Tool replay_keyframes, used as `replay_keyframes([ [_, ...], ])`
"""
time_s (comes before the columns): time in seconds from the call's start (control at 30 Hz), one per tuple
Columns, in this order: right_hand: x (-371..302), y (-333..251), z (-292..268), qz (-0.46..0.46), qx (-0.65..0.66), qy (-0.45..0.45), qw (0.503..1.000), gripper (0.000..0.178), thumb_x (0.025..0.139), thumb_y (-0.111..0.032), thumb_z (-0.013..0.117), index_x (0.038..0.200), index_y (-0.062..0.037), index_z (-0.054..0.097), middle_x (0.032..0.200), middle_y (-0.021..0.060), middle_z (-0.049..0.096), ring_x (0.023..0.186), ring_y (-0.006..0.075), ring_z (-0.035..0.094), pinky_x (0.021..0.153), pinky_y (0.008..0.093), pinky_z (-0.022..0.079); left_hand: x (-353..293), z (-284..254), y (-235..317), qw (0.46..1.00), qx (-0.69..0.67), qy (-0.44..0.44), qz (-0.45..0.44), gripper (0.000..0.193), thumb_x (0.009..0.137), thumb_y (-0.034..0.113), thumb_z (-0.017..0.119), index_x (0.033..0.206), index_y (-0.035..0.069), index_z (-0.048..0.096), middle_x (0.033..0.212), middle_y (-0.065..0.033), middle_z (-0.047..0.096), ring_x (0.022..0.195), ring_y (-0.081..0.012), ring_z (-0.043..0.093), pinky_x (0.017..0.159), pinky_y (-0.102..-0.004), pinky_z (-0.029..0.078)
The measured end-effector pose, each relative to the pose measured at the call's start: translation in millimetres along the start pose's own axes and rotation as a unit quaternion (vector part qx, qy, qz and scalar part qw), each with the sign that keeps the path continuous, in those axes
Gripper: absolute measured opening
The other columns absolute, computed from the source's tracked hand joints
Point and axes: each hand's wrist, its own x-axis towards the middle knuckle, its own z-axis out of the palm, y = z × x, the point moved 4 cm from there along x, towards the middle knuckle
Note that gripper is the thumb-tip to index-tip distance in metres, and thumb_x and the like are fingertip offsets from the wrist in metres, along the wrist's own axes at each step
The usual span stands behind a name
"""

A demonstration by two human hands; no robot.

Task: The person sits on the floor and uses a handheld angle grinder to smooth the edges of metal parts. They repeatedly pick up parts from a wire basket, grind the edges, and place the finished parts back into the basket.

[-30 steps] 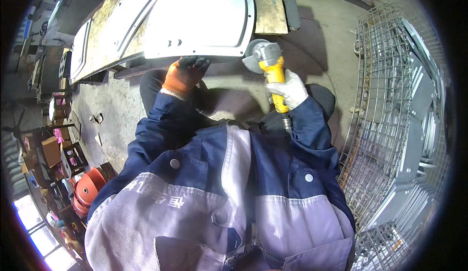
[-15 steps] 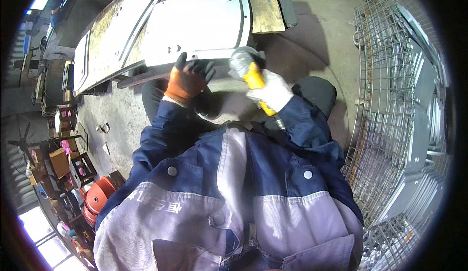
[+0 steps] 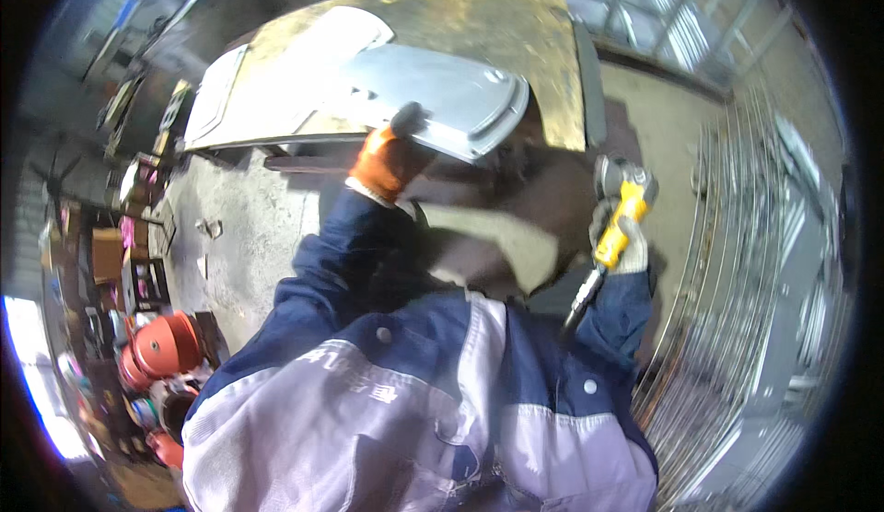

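My left hand (image 3: 391, 157), in an orange and black glove, is closed on the near edge of a grey metal panel (image 3: 433, 88). That panel is tilted, with its right part standing out past the table's near edge. Out to the right, my right hand (image 3: 633, 247) in a white glove grips a yellow air grinder (image 3: 624, 217). The grinder's round disc head points away from me, apart from the panel, and a hose fitting runs back from its handle. A second pale panel (image 3: 345, 33) lies behind the held one.
Beneath the panels is a worn wooden table (image 3: 548, 42). A wire mesh cage (image 3: 709, 300) with stacked metal sheets stands at my right. Red-orange tubs (image 3: 166, 344) sit at the lower left, and a metal rack (image 3: 645, 10) is at the far right.
My left hand has closed on the panel, which now tilts and has shifted over the table. My right hand has carried the grinder away to the right. The whole view has turned somewhat.
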Motion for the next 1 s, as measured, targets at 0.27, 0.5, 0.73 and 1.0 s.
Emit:
replay_keyframes([
  [0.27, -1.8, 3.8, -9.0, -0.021, -0.018, 0.075, 0.997, 0.039, 0.077, -0.01, 0.069, 0.112, -0.0046, 0.052, 0.097, 0.0122, 0.063, 0.078, 0.0251, 0.065, 0.071, 0.0379, 0.058, 9.0, -97.5, 17.0, 0.936, 0.212, 0.24, 0.145, 0.04, 0.074, 0.003, 0.063, 0.113, -0.007, 0.057, 0.094, -0.0209, 0.066, 0.086, -0.0303, 0.066, 0.077, -0.0351, 0.053],
  [0.5, 0.3, 5.0, -2.6, -0.051, -0.093, 0.02, 0.994, 0.035, 0.079, -0.012, 0.065, 0.111, -0.0019, 0.054, 0.095, 0.0133, 0.064, 0.079, 0.0243, 0.066, 0.07, 0.0355, 0.057, 156.8, -171.5, -77.8, 0.943, -0.145, 0.279, -0.108, 0.034, 0.086, 0.019, 0.056, 0.115, 0.001, 0.057, 0.115, -0.0201, 0.059, 0.106, -0.0328, 0.058, 0.091, -0.0438, 0.047],
  [0.73, -1.0, 3.1, 6.7, -0.07, -0.079, -0.009, 0.994, 0.036, 0.078, -0.007, 0.066, 0.112, -0.0011, 0.054, 0.098, 0.0155, 0.064, 0.083, 0.0254, 0.066, 0.073, 0.0365, 0.057, 124.8, -45.3, -5.5, 0.778, -0.576, -0.094, -0.234, 0.053, 0.094, 0.042, 0.049, 0.136, 0.009, 0.047, 0.144, -0.011, 0.044, 0.132, -0.0309, 0.041, 0.11, -0.0449, 0.031],
  [1.0, 27.8, 27.4, 3.7, -0.013, -0.094, -0.049, 0.994, 0.045, 0.077, -0.014, 0.068, 0.118, -0.0002, 0.053, 0.105, 0.0183, 0.062, 0.09, 0.0297, 0.065, 0.083, 0.0418, 0.055, -53.4, 77.6, 5.8, 0.716, -0.562, -0.271, -0.314, 0.049, 0.102, 0.035, 0.036, 0.143, 0.009, 0.037, 0.147, -0.0088, 0.038, 0.133, -0.0293, 0.038, 0.109, -0.0435, 0.03],
])
